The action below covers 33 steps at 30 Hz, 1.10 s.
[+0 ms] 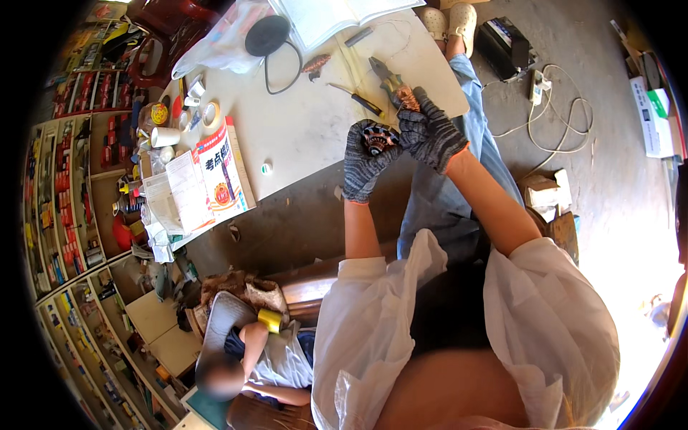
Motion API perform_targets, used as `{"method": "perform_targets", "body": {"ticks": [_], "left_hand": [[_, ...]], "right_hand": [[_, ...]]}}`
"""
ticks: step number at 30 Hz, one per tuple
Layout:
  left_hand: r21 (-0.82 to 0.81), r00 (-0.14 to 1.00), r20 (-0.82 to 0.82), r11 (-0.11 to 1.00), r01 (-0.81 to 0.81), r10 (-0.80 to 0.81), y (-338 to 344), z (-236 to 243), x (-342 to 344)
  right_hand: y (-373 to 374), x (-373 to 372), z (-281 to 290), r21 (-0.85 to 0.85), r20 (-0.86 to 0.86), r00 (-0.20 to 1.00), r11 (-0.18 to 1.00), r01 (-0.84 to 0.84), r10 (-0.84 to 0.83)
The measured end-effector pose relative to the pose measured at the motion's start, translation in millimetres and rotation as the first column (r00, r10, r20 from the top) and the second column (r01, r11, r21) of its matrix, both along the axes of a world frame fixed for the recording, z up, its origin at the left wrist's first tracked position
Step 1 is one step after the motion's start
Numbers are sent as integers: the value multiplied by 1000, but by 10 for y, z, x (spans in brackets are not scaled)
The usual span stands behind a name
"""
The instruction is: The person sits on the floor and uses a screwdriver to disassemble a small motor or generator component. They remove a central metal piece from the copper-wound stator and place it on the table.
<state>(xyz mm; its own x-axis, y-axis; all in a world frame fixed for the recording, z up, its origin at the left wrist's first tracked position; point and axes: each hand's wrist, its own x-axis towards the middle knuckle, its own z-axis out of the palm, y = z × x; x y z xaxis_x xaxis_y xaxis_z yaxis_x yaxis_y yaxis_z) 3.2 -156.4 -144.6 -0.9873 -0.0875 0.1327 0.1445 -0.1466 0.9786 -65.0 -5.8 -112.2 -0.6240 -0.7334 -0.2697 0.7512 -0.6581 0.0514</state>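
My left hand [364, 166], in a grey-and-black knit glove, is wrapped round a small round motor part [378, 140] with dark metal and copper-coloured windings. Close against it, my right hand [434, 137] wears a matching glove. Its fingertips are pressed together beside the motor part; what they pinch is hidden. Just beyond the right fingers lies a bundle of copper wire [408, 99], by dark-jawed pliers [385, 74]. A screwdriver [358, 99] with a black-and-yellow handle rests on the table to their left.
On the pale table [301, 136] are a dark disc with a cord [268, 37], a reddish-brown wire bundle [316, 64], an open book [322, 18], a workbook [223, 175] and a white cup [165, 137]. A black box [504, 47] and white cable [566, 129] lie on the floor. Someone reclines [276, 358] at lower left.
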Motion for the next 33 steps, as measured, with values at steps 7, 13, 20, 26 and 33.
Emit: {"method": "perform_targets", "body": {"ticks": [7, 13, 20, 26, 33], "left_hand": [[633, 992, 1, 768, 94, -123, 144, 198, 195], [700, 985, 83, 713, 49, -149, 126, 158, 241], [691, 995, 78, 716, -97, 59, 322, 496, 26], [353, 914, 154, 843, -407, 377, 415, 822, 75], [263, 835, 86, 796, -545, 543, 217, 770, 39]], "right_hand": [[232, 248, 285, -124, 110, 990, 989, -78, 92], [388, 276, 561, -143, 69, 997, 989, 34, -24], [491, 372, 663, -176, -79, 994, 981, -83, 70], [707, 340, 784, 393, -919, 145, 871, 294, 366], [596, 549, 885, 675, -737, 276, 659, 331, 617]]}}
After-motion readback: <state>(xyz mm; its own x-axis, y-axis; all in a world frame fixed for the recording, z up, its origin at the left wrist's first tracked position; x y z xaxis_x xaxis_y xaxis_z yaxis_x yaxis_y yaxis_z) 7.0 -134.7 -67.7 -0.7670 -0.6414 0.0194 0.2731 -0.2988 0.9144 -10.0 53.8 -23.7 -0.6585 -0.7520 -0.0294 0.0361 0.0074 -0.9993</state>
